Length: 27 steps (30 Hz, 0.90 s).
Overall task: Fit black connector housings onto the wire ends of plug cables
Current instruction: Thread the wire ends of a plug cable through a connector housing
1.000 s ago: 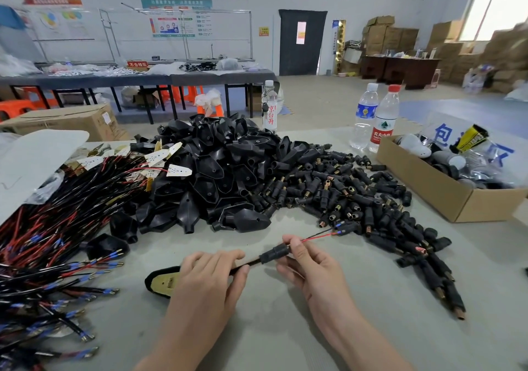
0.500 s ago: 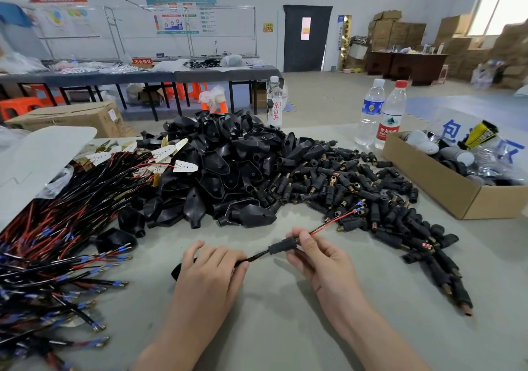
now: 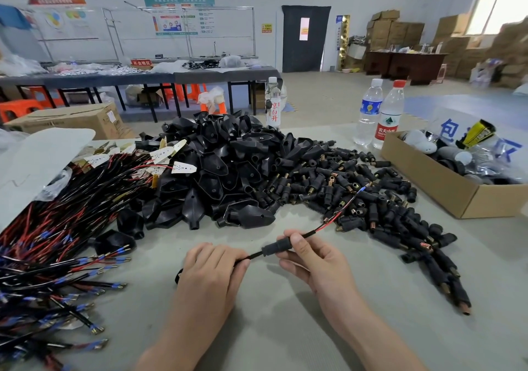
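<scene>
My left hand (image 3: 213, 273) covers and grips the plug end of a black cable (image 3: 255, 255) low on the grey table (image 3: 271, 328). Only a sliver of that plug shows at the hand's left edge. My right hand (image 3: 311, 259) pinches a small black connector housing (image 3: 276, 247) threaded on that cable. The cable's red and black wire ends (image 3: 340, 213) stick out beyond the housing, up and to the right, over a heap of small housings (image 3: 371, 205). A pile of large black plug shells (image 3: 228, 168) lies behind.
A bundle of red-and-black cables (image 3: 57, 242) fills the table's left side. An open cardboard box (image 3: 445, 188) with odds and ends stands at the right. Three water bottles (image 3: 380, 113) stand behind the piles. Another box (image 3: 71, 119) sits at far left.
The housing has slid further along the cable toward my left hand, leaving more red and black wire bare. My left hand has closed over the plug, hiding its brass face.
</scene>
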Motion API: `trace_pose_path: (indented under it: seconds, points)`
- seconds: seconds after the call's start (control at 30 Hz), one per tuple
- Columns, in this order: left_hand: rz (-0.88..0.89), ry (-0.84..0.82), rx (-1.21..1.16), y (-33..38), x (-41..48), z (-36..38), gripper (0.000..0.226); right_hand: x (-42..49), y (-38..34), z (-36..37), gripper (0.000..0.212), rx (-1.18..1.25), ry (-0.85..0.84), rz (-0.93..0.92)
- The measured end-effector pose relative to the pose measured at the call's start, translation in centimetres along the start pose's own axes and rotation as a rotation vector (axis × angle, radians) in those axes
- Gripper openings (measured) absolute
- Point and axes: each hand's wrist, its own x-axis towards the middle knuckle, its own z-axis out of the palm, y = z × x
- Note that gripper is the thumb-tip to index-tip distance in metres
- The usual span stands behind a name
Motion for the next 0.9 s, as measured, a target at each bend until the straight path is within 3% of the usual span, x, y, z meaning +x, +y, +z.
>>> trace_pose_path:
  seconds: [0.37,0.63,0.9]
  points:
    - [0.002,-0.035,-0.07,0.39,-0.19,0.52,0.025,0.02,0.38,0.11,0.023,-0.047,-0.047,0.026]
    - [0.063,-0.094,0.005,-0.04,-0.41,0.5,0.026,-0.41,0.67,0.61,0.03,-0.059,-0.165,0.063]
    - [0.079,-0.047,0.065,0.62,0.13,0.18,0.029,-0.21,0.82,0.62,0.03,-0.145,-0.076,-0.042]
